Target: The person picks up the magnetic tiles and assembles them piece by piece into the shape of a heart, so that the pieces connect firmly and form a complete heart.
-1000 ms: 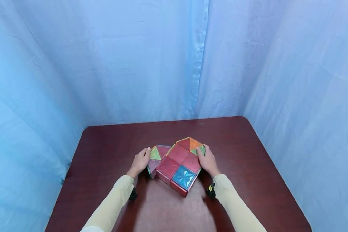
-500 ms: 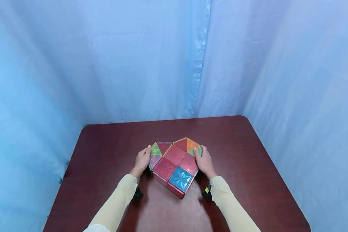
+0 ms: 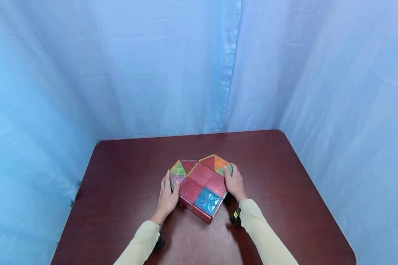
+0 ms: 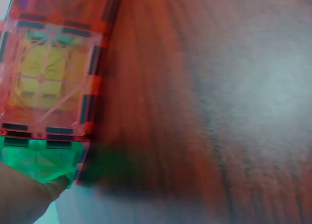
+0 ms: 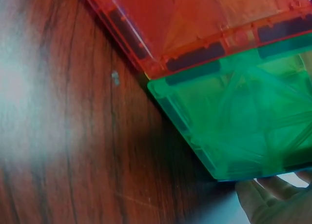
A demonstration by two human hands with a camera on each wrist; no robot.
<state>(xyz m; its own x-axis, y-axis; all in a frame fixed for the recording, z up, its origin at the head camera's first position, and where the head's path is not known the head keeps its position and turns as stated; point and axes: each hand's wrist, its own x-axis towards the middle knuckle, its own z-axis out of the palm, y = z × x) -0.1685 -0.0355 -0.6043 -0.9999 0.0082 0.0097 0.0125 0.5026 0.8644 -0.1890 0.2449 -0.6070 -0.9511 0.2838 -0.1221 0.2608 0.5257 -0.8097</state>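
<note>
A heart-shaped box of magnetic tiles (image 3: 201, 173) lies on the table, point toward the person, built from translucent red squares, a blue star-patterned square and coloured triangles. On its left lobe my left hand (image 3: 167, 198) grips the edge, fingers along the outer side and thumb over the purple tile. My right hand (image 3: 234, 184) holds the right lobe, with its thumb over the green triangle on top. A green side tile (image 4: 41, 158) has a digit against it in the left wrist view. Fingers sit at the lower edge of another green tile (image 5: 243, 121) in the right wrist view.
The dark red-brown table (image 3: 268, 235) has rounded far corners. Light blue curtains (image 3: 169, 73) hang behind it and on both sides. A black device (image 3: 235, 217) is strapped at the right wrist.
The two lobes, earlier tilted apart with a step at the left, now lie flush. My left hand has shifted toward the person and its thumb now lies over the top; the right hand keeps its hold.
</note>
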